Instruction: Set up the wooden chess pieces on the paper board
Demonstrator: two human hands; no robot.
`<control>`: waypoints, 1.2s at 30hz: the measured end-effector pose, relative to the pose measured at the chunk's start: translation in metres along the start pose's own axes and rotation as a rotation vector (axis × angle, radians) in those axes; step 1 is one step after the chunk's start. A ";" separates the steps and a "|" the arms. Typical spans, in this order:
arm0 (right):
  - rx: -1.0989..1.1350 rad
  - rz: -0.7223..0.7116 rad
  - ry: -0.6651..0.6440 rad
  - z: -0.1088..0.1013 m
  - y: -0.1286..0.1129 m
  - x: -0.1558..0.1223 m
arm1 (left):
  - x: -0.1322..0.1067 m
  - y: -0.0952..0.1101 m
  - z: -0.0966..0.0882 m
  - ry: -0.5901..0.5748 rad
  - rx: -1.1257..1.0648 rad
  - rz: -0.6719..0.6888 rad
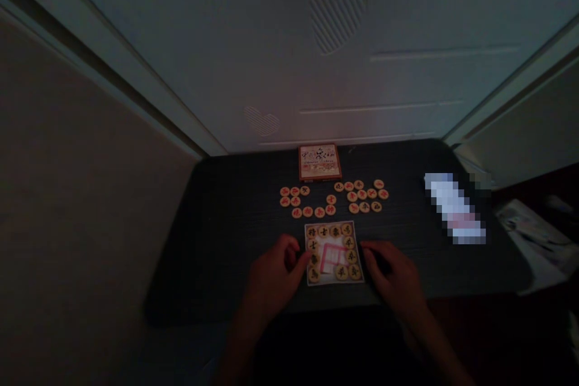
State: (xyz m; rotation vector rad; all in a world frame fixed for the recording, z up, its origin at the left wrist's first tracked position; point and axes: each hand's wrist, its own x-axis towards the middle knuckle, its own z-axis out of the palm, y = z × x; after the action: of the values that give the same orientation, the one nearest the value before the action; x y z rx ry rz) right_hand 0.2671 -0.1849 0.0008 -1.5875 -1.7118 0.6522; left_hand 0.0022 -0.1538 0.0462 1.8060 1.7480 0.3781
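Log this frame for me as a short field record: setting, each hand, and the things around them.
Setting: dim room, dark table against a pale panelled wall
Left hand: fingertips at the left edge of the paper board; grip unclear in the dark
Right hand: fingertips at the board's right edge; grip unclear
On the board: round pieces with dark characters, lined along its edges
Beyond the board: loose pieces in two clusters, red characters
Far edge: game box

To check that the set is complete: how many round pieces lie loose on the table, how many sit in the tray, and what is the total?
Loose pieces: 21
Tray pieces: 11
Total: 32
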 end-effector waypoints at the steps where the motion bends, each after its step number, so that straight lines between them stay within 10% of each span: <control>1: 0.000 0.004 -0.003 0.000 0.000 0.000 | -0.001 0.001 0.004 -0.013 0.028 -0.018; 26: 0.049 0.091 -0.070 0.003 -0.015 0.007 | 0.008 0.012 0.017 -0.026 0.168 -0.119; 33: -0.109 -0.023 0.058 -0.033 -0.014 0.098 | 0.005 0.000 0.023 0.065 0.131 -0.072; 36: -0.269 -0.092 -0.098 -0.044 -0.010 0.148 | 0.003 -0.009 0.027 0.134 0.062 -0.031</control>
State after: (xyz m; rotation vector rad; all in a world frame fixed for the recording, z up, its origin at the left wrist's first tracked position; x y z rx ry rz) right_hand 0.2942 -0.0440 0.0589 -1.6677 -2.0010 0.4765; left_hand 0.0112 -0.1575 0.0189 1.8322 1.8957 0.4455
